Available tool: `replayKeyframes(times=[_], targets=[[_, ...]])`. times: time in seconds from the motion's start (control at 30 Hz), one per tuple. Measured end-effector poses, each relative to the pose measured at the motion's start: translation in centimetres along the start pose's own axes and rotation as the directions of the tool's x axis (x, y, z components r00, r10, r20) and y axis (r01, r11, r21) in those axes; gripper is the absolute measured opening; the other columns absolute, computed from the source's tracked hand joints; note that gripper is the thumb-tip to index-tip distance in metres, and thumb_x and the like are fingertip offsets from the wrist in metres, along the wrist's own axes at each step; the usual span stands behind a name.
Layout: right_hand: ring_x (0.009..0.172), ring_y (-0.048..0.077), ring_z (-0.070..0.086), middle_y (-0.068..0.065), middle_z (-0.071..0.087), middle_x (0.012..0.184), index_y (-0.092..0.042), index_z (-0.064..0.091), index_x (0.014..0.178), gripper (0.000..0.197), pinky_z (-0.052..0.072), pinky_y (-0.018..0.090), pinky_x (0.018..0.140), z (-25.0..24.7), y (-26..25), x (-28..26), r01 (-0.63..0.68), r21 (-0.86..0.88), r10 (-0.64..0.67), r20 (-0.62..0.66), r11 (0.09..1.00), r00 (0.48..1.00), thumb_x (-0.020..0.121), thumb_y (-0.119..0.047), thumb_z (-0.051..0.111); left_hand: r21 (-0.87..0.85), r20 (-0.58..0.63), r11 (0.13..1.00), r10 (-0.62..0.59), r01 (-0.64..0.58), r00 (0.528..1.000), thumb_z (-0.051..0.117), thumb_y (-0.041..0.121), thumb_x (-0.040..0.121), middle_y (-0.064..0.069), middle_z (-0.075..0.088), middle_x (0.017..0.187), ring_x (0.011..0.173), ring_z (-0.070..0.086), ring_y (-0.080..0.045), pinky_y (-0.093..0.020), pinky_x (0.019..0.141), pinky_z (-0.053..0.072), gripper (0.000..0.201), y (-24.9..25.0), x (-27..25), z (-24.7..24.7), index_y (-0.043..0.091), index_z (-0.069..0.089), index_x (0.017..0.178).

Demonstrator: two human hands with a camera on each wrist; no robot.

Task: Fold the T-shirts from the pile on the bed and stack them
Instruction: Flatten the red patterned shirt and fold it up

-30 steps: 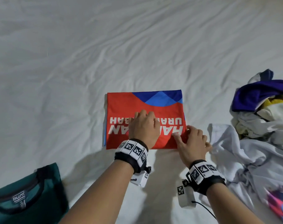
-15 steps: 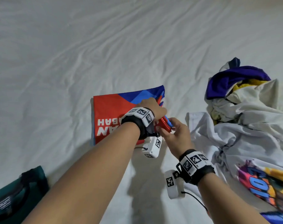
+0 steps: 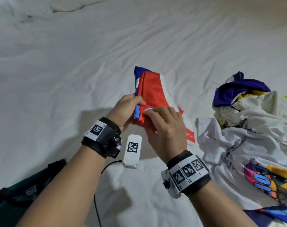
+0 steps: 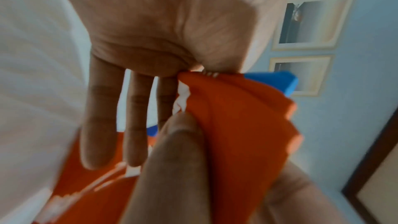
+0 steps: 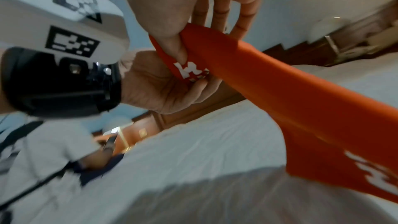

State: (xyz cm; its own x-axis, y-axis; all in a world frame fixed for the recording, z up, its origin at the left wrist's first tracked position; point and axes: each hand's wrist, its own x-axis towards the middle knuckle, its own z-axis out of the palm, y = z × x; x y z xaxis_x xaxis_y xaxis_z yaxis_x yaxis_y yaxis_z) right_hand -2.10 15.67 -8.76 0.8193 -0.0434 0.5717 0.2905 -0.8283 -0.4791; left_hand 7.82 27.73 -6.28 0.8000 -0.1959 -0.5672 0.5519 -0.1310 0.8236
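The folded red and blue T-shirt (image 3: 151,90) is lifted off the white bed sheet (image 3: 74,79) at the centre of the head view, bent and tilted. My left hand (image 3: 138,104) grips its near edge from the left. My right hand (image 3: 157,112) pinches the same edge from the right, thumb under the cloth. In the left wrist view the red T-shirt (image 4: 237,125) bunches beside the palm while three fingers (image 4: 135,125) stay straight. The right wrist view has the thumb pressed into the red T-shirt (image 5: 301,108), which hangs away towards the bed.
A pile of unfolded T-shirts (image 3: 254,120) in white, purple and yellow lies at the right, one with a colourful print (image 3: 267,181). A folded dark green T-shirt (image 3: 24,194) lies at the bottom left. Wrinkled white sheet stretches beyond and to the left.
The red T-shirt lay flat on the bed under both hands. Both hands then took hold of its near right edge and have raised it off the sheet.
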Motion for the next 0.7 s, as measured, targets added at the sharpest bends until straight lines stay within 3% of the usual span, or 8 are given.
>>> replayKeyframes(times=[0.1,0.2,0.27,0.37,0.43,0.5,0.6,0.7], targets=[[0.08,0.03,0.055,0.002,0.066,0.096,-0.015,0.073,0.103,0.024,0.041,0.041,0.065,3.4,-1.6,-4.9,0.062,-0.061,-0.046,0.227,0.996,0.973,0.08,-0.011,0.07,0.095,-0.032,0.976,-0.192,0.194,0.981,0.057,0.004,0.087,-0.014,0.056,0.068,0.058,0.055,-0.026,-0.032,0.052,0.053,0.007,-5.9,-0.7,-4.5,0.009,0.061,0.084],[0.079,0.026,0.052,0.0,0.063,0.094,-0.018,0.071,0.101,0.025,0.043,0.039,0.063,7.7,-3.5,-10.9,0.057,-0.051,-0.028,0.46,0.997,0.888,0.077,-0.015,0.076,0.174,-0.089,0.898,-0.395,0.405,0.914,0.057,0.0,0.085,-0.013,0.05,0.064,0.048,0.055,-0.026,-0.045,0.056,0.057,0.009,-12.9,-1.7,-8.4,0.009,0.055,0.087],[0.079,0.025,0.052,-0.001,0.061,0.093,-0.02,0.07,0.099,0.026,0.045,0.038,0.063,9.7,-5.1,-13.8,0.058,-0.029,-0.032,0.561,0.998,0.827,0.075,-0.018,0.077,0.193,-0.156,0.871,-0.427,0.451,0.891,0.059,-0.003,0.082,-0.015,0.05,0.069,0.053,0.054,-0.026,-0.045,0.063,0.056,0.013,-16.5,-2.6,-10.5,0.008,0.055,0.089],[0.078,0.027,0.056,0.0,0.063,0.094,-0.02,0.07,0.1,0.023,0.047,0.039,0.063,11.5,-7.6,-15.7,0.015,0.006,-0.015,0.638,1.0,0.77,0.077,-0.017,0.071,0.187,-0.271,0.886,-0.369,0.425,0.889,0.061,-0.003,0.084,-0.011,0.059,0.07,0.06,0.056,-0.025,-0.031,0.061,0.051,0.012,-19.5,-4.0,-12.8,0.008,0.063,0.089],[0.081,0.029,0.059,0.001,0.067,0.097,-0.02,0.069,0.107,0.031,0.05,0.041,0.066,11.8,-8.8,-16.1,-0.065,0.032,0.024,0.704,0.997,0.709,0.077,-0.017,0.063,0.188,-0.36,0.914,-0.276,0.359,0.891,0.066,0.003,0.086,-0.008,0.066,0.074,0.072,0.064,-0.027,-0.033,0.068,0.053,0.009,-20.7,-4.9,-13.6,0.011,0.067,0.086],[0.09,0.03,0.061,0.001,0.068,0.104,-0.021,0.066,0.119,0.045,0.051,0.042,0.074,11.3,-9.4,-16.0,-0.148,0.086,0.032,0.759,0.985,0.65,0.074,-0.019,0.057,0.243,-0.485,0.911,-0.184,0.334,0.855,0.071,0.019,0.087,0.0,0.067,0.082,0.085,0.066,-0.028,-0.036,0.08,0.054,0.009,-21.7,-6.6,-14.0,0.021,0.063,0.091],[0.114,0.028,0.057,0.001,0.064,0.124,-0.019,0.062,0.129,0.055,0.047,0.043,0.094,9.3,-7.6,-16.2,-0.162,0.052,0.08,0.701,0.985,0.709,0.074,-0.018,0.057,0.401,-0.601,0.854,-0.03,0.333,0.799,0.071,0.042,0.087,0.004,0.063,0.09,0.086,0.063,-0.023,-0.036,0.08,0.051,0.024,-23.1,-9.5,-12.0,0.027,0.056,0.098],[0.136,0.034,0.043,0.009,0.053,0.145,-0.016,0.061,0.134,0.052,0.037,0.052,0.112,7.6,-4.7,-17.5,-0.185,-0.145,0.235,0.611,0.972,0.756,0.082,-0.014,0.065,0.497,-0.635,0.801,0.075,0.332,0.769,0.07,0.047,0.089,0.001,0.066,0.104,0.096,0.062,-0.026,-0.036,0.08,0.046,0.027,-24.4,-11.5,-9.1,0.024,0.062,0.101]])
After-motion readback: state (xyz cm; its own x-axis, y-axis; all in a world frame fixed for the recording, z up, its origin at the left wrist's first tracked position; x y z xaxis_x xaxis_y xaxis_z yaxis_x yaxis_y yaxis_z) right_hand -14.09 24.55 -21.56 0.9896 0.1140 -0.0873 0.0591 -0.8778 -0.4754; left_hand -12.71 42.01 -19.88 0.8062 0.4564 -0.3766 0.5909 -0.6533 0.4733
